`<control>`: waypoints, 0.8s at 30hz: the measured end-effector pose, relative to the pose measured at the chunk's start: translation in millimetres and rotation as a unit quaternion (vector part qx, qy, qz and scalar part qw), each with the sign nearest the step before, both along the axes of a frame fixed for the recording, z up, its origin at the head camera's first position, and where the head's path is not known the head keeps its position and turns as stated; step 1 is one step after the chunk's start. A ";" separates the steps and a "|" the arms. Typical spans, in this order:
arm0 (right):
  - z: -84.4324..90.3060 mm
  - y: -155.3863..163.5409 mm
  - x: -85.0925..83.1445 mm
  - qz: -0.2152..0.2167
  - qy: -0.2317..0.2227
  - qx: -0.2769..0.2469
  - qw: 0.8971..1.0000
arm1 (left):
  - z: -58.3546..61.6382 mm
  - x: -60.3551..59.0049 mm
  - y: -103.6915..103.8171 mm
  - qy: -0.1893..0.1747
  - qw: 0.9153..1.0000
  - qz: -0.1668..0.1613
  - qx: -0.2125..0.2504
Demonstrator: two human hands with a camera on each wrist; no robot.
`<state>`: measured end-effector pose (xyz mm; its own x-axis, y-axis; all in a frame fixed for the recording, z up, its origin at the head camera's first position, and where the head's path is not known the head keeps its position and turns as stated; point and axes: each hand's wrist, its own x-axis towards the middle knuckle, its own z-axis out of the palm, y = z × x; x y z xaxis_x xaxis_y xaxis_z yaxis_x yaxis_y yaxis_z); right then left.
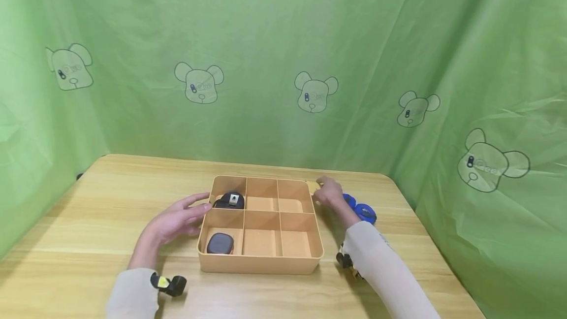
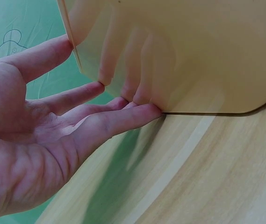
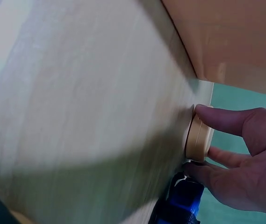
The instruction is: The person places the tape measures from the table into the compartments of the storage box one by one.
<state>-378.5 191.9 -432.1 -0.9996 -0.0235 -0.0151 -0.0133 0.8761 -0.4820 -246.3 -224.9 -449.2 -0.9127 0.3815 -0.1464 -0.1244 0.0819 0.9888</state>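
A tan organizer box [image 1: 261, 265] with six compartments sits on the table. A black tape measure [image 1: 231, 201] lies in its back-left compartment, and a dark grey rounded-square case [image 1: 220, 243] in the front-left one. My left hand [image 1: 181, 218], fingers fairly straight, touches the box's outer left wall [image 2: 207, 60] with its fingertips. Beyond the box's back-right corner, my right hand [image 1: 330, 192] pinches a small yellow-tan piece with a rounded edge [image 3: 198, 139] between thumb and fingers, low at the table; its kind is unclear. Just by that hand lies a blue tape measure [image 1: 349, 201].
Another blue-and-black tape measure [image 1: 365, 213] lies right of the box, next to the first blue one. The wooden table [image 1: 110, 201] is bounded by a green curtain [image 1: 257, 127] at the back and sides.
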 end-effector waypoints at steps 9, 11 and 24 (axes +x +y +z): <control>1.0 -0.4 3.0 0.000 0.004 0.006 1.000 | 1.1 1.2 -0.1 -0.001 1.000 0.002 -0.005; 1.0 -0.2 3.0 0.000 0.005 0.011 1.000 | 0.8 1.2 -0.2 -0.001 1.000 0.002 -0.006; 3.8 -0.4 4.0 -0.008 0.011 0.000 1.000 | 1.1 0.2 0.4 -0.002 1.000 0.003 -0.001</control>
<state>-374.4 191.5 -428.3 -1.0000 -0.0080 0.0059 -0.0098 0.8759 -0.4823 -246.2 -224.6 -448.1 -0.9142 0.3760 -0.1511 -0.1293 0.0826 0.9882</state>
